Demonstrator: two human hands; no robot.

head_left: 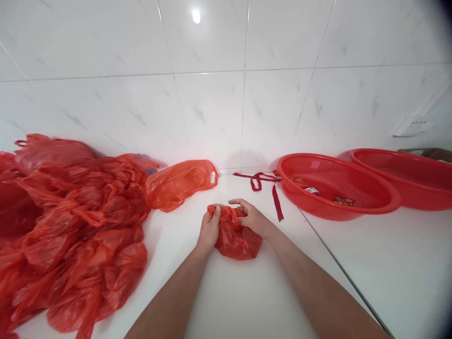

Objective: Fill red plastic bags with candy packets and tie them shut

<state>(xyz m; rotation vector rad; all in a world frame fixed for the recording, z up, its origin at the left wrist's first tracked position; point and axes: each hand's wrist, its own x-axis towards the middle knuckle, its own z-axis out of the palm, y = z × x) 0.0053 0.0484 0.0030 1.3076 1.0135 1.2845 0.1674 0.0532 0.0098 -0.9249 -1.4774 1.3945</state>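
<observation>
A small red plastic bag (239, 244) rests on the white table between my hands, its top gathered and twisted. My left hand (211, 228) grips the bag's left upper edge, with the thumb laid over the plastic. On the other side, my right hand (251, 216) pinches the gathered top, its index finger stretched out above. What the bag contains is hidden by the red plastic. Just beyond my left hand lies another, flatter orange-red plastic bag (181, 183) with a handle loop.
A heap of red plastic bags (74, 226) covers the table's left side. Dark red ribbon (277, 202) lies near a red perforated basket (339, 212) holding a few small packets. A second red basket (420, 197) stands behind it. The tiled wall (208, 113) closes off the back.
</observation>
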